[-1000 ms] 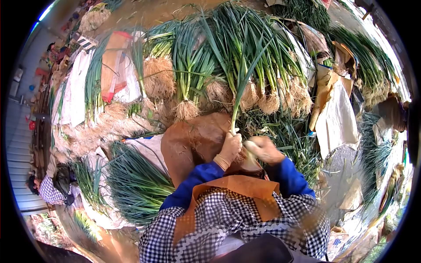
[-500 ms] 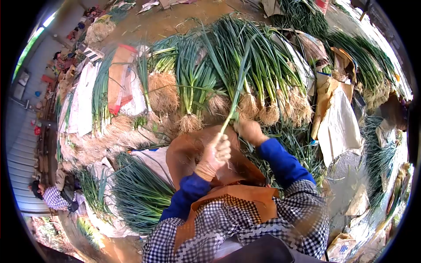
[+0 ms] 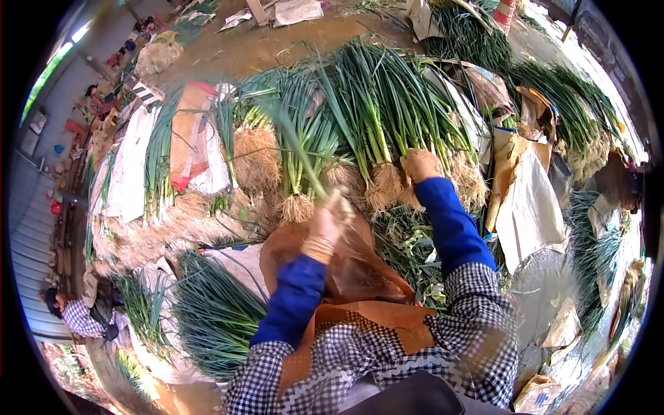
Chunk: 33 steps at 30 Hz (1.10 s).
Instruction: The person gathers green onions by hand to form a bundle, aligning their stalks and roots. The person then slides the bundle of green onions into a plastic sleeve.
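My left hand (image 3: 330,220) is closed around a single green onion (image 3: 301,153), raised above my brown apron (image 3: 339,266). Its stalk slants up and to the left, blurred by motion. Farther out on the right, my right hand (image 3: 422,166) is at the lower stalks of the piled green onions (image 3: 370,111), just above their roots. Its fingers are curled in around a stalk there, partly hidden from me. Pale, shaggy roots (image 3: 385,188) hang toward me beside that hand.
Trimmed-looking green onions (image 3: 214,304) lie at my left on pale sacking. Leaf scraps (image 3: 408,245) cover the ground at right of the apron. Cloths and sacks (image 3: 529,197) lie farther right. Another person (image 3: 83,315) sits at the far left.
My right hand has moved away from the held green onion, out to the pile at upper right. The left hand shifted slightly left, and its green onion swung from leaning right to leaning left.
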Available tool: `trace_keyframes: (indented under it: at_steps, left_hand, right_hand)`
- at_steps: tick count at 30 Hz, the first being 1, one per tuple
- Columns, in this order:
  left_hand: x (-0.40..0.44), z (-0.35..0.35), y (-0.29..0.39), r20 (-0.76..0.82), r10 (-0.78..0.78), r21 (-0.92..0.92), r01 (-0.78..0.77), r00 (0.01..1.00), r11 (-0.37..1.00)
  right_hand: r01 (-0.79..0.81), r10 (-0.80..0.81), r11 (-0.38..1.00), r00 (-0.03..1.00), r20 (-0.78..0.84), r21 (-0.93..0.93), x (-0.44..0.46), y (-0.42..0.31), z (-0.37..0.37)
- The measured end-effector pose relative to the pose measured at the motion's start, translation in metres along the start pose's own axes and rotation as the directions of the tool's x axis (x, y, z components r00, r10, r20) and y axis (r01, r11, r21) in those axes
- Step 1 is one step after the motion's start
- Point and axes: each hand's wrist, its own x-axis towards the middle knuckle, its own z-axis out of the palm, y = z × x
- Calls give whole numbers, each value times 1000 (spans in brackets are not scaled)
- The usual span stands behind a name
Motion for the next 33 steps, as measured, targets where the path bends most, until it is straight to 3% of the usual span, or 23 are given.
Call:
trace_keyframes:
  at_steps: [1,3,4,5,6,7,9,12,13,15,17,18,19,20,21,22,23,24,25,26,30,32,33]
  left_hand:
    - [-4,10,-18,-98,13,112,-2,995,994]
    - [-10,-4,-56,-206,-78,66,94,975,993]
    - [-8,-47,-78,-48,-270,42,272,962,961]
    - [-19,-29,-87,-66,-341,-7,341,938,940]
    - [-31,-9,-95,-83,-410,-58,406,908,912]
    - [-34,-23,-121,-149,-370,62,382,917,922]
    - [-49,-20,-135,-216,-411,170,448,886,878]
    - [-44,-49,-134,-231,-345,181,389,910,903]
    - [-40,-55,-132,-229,-346,125,380,910,917]
    - [-32,-48,-116,-246,-367,160,411,897,897]
    - [-35,-45,-107,-209,-348,154,382,914,911]
    - [-35,-46,-106,-206,-352,155,386,913,909]
    - [-36,-47,-107,-184,-357,172,388,916,905]
    - [-37,-47,-108,-162,-363,192,390,918,901]
    - [-33,-43,-108,-152,-361,197,386,920,901]
    - [-33,-41,-108,-147,-356,187,380,923,906]
    - [-40,-41,-110,-156,-358,174,383,920,907]
    - [-41,-39,-113,-163,-335,200,364,928,910]
    - [-41,-38,-115,-165,-324,256,358,932,898]
    - [-41,-42,-118,-168,-302,249,337,938,908]
    - [-38,-53,-122,-231,-214,198,261,949,945]
    - [-36,-48,-120,-255,-252,100,284,934,954]
    - [-33,-55,-124,-278,-217,53,241,936,969]
  right_hand:
    - [-21,11,993,997,79,116,-25,-6,-29]
    - [74,-42,922,995,-90,379,-75,0,-31]
    - [30,-67,800,997,39,600,-101,-1,-30]
    - [-51,-109,626,982,152,778,-124,-2,-27]
    - [229,-240,663,967,-87,712,-139,-1,-3]
    - [484,-380,657,875,-300,578,-155,-3,21]
    - [197,-88,817,972,-220,542,-191,-24,8]
    - [185,-162,660,981,-102,728,-229,-27,-3]
    - [305,-231,448,948,-221,840,-245,-25,-4]
    - [-9,-321,440,932,167,898,-267,7,-25]
    - [-244,-241,536,873,424,808,-263,49,-19]
    - [-123,-163,894,805,570,430,-257,71,3]
    - [64,-8,996,751,660,-61,-251,86,23]
    - [238,-59,961,681,730,-144,-245,92,20]
    - [214,-217,975,844,491,63,-225,85,45]
    - [-83,-108,906,903,417,415,-204,50,8]
    - [-273,-86,475,932,352,837,-193,30,7]
    - [-315,-51,454,925,377,834,-172,3,-9]
    - [-29,23,663,1000,17,748,-153,-13,18]
    - [82,18,738,990,-141,670,-138,-26,36]
    - [230,-45,850,928,-369,474,-158,-38,21]
    - [387,-317,771,922,-221,506,-197,-30,-8]
    - [297,-365,698,930,-32,651,-219,-21,-6]
